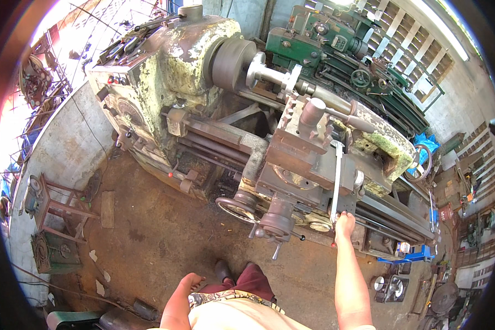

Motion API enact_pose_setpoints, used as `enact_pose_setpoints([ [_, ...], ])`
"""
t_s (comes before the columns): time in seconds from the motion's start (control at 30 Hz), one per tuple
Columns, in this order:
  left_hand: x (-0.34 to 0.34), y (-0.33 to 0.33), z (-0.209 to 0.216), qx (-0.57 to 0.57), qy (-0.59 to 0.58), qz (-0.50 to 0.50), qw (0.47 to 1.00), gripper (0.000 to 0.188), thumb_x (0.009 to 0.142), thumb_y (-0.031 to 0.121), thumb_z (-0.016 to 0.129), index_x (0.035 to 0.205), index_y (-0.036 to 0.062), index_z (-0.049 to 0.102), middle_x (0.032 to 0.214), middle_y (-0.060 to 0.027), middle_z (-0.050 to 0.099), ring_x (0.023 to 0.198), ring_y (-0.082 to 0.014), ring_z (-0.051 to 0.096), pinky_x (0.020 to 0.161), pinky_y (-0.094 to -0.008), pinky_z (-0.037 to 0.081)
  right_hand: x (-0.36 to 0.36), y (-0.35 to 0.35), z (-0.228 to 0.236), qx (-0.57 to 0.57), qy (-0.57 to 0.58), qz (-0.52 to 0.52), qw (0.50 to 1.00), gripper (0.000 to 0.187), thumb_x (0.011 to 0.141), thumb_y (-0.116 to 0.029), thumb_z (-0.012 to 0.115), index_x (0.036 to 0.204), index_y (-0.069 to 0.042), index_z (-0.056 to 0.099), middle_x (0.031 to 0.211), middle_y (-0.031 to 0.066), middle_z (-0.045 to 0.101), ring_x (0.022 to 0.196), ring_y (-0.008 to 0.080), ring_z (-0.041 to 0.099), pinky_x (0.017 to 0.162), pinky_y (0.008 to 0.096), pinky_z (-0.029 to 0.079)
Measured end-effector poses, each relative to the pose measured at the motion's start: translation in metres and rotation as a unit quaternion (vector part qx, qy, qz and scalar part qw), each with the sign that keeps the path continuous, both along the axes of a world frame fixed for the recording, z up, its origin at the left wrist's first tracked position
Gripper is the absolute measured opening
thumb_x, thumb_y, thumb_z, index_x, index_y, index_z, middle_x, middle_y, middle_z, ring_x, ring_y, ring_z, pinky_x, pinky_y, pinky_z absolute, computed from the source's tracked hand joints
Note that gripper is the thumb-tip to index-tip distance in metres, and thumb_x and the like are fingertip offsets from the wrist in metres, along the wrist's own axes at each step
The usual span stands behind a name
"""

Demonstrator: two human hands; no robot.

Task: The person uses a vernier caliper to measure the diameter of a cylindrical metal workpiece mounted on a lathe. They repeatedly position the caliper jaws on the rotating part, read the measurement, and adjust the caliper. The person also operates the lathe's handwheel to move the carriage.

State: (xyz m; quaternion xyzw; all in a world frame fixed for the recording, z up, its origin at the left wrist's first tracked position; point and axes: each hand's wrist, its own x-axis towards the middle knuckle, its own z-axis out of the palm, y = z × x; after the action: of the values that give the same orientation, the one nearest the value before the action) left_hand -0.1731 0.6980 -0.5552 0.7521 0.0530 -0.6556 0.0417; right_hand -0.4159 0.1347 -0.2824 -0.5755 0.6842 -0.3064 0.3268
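Observation:
My right hand (344,225) is closed at the lower end of a long, slim silver tool (337,179), shaped like a caliper. Whether my fingers grip this tool or a lever beneath it cannot be made out. The tool's upper end lies beside the brown tool post (301,126) on the carriage of a large worn lathe. A metal shaft (270,76) with a round flange extends from the broad grey chuck (234,63) toward the tailstock (377,135). My left hand (192,281) hangs beside my thigh, holding nothing, its fingers loosely apart.
A carriage handwheel (237,210) and a crank handle (276,250) jut toward me. Hand tools (129,44) lie on the headstock. Behind stands a green lathe (297,47). To the left are a small wooden stand (66,206) and a cable (80,297) along the floor.

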Motion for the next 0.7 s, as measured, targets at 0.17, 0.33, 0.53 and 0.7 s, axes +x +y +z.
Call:
enact_pose_setpoints([
  [0.17,0.001,0.003,-0.007,0.013,0.02,0.003,1.0,0.053,0.098,0.058,0.062,0.118,0.0095,0.073,0.084,-0.0029,0.065,0.064,-0.0145,0.051,0.059,-0.0346,0.047,-0.001,-0.001,-0.001,0.014,-0.005,0.004,1.0,0.032,0.101,-0.023,0.057,0.088,0.007,0.059,0.087,0.0245,0.068,0.081,0.0354,0.061,0.078,0.0453,0.046],
  [0.33,0.002,0.006,-0.013,-0.01,0.039,0.016,0.999,0.057,0.099,0.059,0.061,0.114,0.005,0.073,0.074,0.0004,0.056,0.058,-0.0128,0.047,0.053,-0.0323,0.042,-0.004,-0.008,-0.01,0.013,0.007,0.01,1.0,0.032,0.101,-0.023,0.057,0.088,0.007,0.059,0.087,0.025,0.067,0.081,0.0365,0.062,0.078,0.0458,0.046],
  [0.53,0.002,0.002,-0.005,0.015,0.035,0.015,0.999,0.058,0.099,0.059,0.06,0.116,0.0053,0.073,0.076,-0.0004,0.058,0.06,-0.0138,0.049,0.055,-0.0336,0.045,-0.007,-0.01,-0.014,0.007,0.011,0.023,1.0,0.032,0.101,-0.022,0.057,0.09,0.009,0.06,0.089,0.0267,0.067,0.083,0.0402,0.062,0.079,0.0472,0.046],
  [0.7,0.002,-0.001,0.003,0.013,0.018,0.015,1.0,0.061,0.097,0.061,0.062,0.12,0.0049,0.073,0.088,-0.0031,0.065,0.071,-0.017,0.056,0.063,-0.0367,0.05,-0.008,-0.011,-0.015,0.027,-0.018,0.014,0.999,0.032,0.101,-0.021,0.057,0.091,0.009,0.061,0.092,0.028,0.068,0.086,0.0416,0.063,0.08,0.0472,0.047],
])
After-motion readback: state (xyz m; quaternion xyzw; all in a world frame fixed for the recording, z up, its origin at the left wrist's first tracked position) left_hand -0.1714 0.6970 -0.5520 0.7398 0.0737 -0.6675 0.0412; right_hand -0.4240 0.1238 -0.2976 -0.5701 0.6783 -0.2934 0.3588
